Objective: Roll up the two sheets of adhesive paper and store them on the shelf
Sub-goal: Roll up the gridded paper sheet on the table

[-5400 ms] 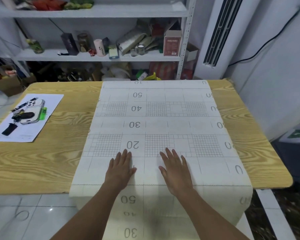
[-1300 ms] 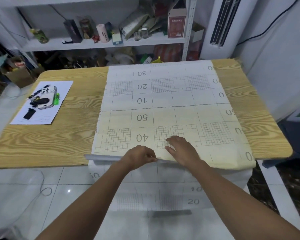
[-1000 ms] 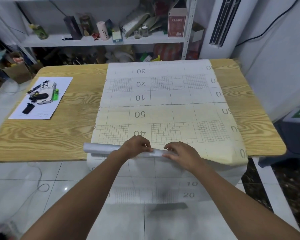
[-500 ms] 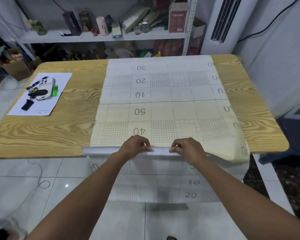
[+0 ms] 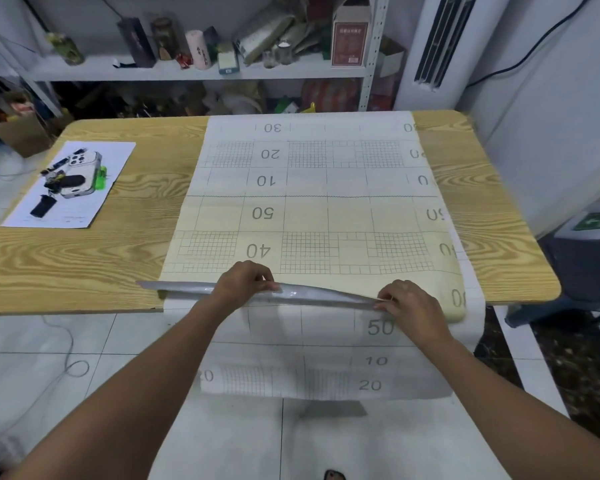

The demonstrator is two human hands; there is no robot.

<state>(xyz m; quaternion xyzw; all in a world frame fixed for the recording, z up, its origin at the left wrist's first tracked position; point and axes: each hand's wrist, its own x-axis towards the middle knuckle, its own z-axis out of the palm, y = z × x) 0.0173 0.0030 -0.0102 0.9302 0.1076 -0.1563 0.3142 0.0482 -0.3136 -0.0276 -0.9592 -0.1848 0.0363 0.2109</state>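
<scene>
While the two sheets lie stacked across the table point(image 5: 84, 258), you hold the started roll point(image 5: 305, 295) at the near table edge with both hands. Your left hand point(image 5: 243, 284) pinches the roll near its middle, fingers curled over the top and thumb underneath. Your right hand point(image 5: 407, 303) pinches it further right, where the turn is thin and flat and hardly formed. The yellowish upper sheet point(image 5: 309, 216) is the one being wound; the white lower sheet point(image 5: 326, 362) hangs over the edge toward the floor beneath your wrists and extends past the upper sheet at the far end.

Judgement: the hands are spread apart so that the first turn stays straight across the width. The roll is tighter on the left, where its grey glossy face shows, and tapers to the right. The right corner point(image 5: 459, 303) droops loose outside your grip.

Compared with half a second ago, your right hand has shifted well to the right along the roll; your left hand has kept its place. The roll remains at the table edge, just below the "40" mark point(image 5: 258, 251).

Storage on the shelf point(image 5: 194, 72) behind the table is not yet begun. The phone point(image 5: 80, 173) and paper point(image 5: 73, 185) at the left are well apart from the work.
</scene>
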